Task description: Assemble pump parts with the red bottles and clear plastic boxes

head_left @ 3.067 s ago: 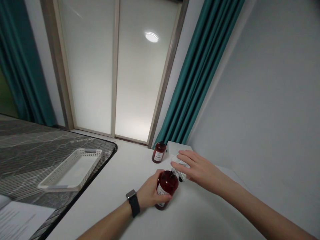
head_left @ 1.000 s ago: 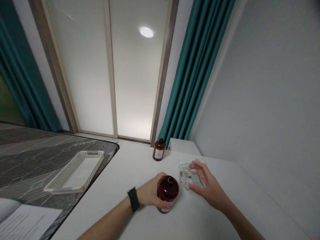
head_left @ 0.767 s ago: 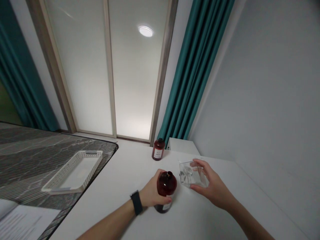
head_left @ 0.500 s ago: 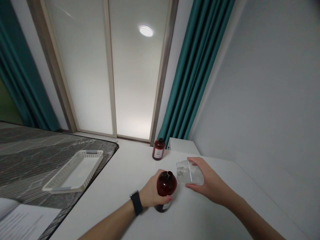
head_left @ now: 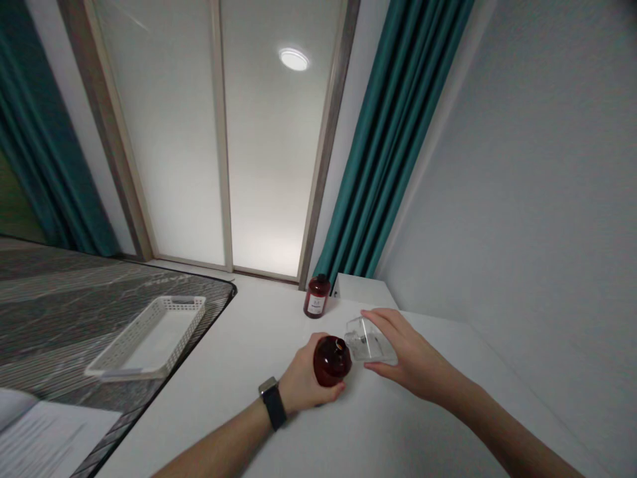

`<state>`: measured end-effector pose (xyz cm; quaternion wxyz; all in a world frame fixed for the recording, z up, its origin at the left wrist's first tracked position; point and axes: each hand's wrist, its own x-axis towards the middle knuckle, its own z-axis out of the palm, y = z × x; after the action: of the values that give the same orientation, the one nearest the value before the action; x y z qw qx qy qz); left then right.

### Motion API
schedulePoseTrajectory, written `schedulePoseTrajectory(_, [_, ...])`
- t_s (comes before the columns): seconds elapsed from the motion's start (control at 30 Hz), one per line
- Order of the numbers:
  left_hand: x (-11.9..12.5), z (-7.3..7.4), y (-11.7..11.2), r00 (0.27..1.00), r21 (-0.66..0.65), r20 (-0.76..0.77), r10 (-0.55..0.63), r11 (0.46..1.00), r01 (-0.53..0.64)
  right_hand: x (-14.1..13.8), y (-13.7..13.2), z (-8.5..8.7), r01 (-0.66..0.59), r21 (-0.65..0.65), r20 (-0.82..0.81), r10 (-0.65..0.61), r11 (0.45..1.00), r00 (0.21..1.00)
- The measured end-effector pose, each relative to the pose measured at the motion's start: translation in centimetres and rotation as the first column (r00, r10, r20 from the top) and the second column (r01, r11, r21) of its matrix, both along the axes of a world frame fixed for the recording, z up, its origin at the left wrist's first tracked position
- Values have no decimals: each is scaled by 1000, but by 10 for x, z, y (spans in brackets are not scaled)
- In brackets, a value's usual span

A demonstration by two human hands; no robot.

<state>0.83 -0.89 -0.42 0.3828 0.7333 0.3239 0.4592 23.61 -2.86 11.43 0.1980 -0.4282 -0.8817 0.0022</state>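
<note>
Tabletop [head_left: 233, 372], held bottle [head_left: 331, 364], teal curtain [head_left: 388, 153] beyond

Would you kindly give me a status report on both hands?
Left hand gripping uncapped red bottle. Right hand holding clear container, tipped toward it. No obstruction seen between them.

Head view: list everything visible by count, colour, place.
uncapped bottle: 1, maroon, in left hand
clear container: 1, transparent, in right hand
table: 1, white, lower centre
capped bottle: 1, maroon, table's far edge
box: 1, white, beyond table
patterned surface: 1, grey, left
basket: 1, white, on patterned surface
open booklet: 1, white, lower left
door panels: 2, frosted white, background
light: 1, white, in right panel
curtains: 2, teal, flanking door panels
wall: 1, grey, right
watch: 1, black, left wrist
left hand: 1, bare, around uncapped bottle
right hand: 1, bare, around clear container
</note>
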Motion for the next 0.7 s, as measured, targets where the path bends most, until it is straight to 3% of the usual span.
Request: schedulePoseTrajectory(0.7, [-1, 12, -2, 995, 42, -41, 91, 995, -89, -16, 4, 16, -171, 250, 267, 102, 953, 958])
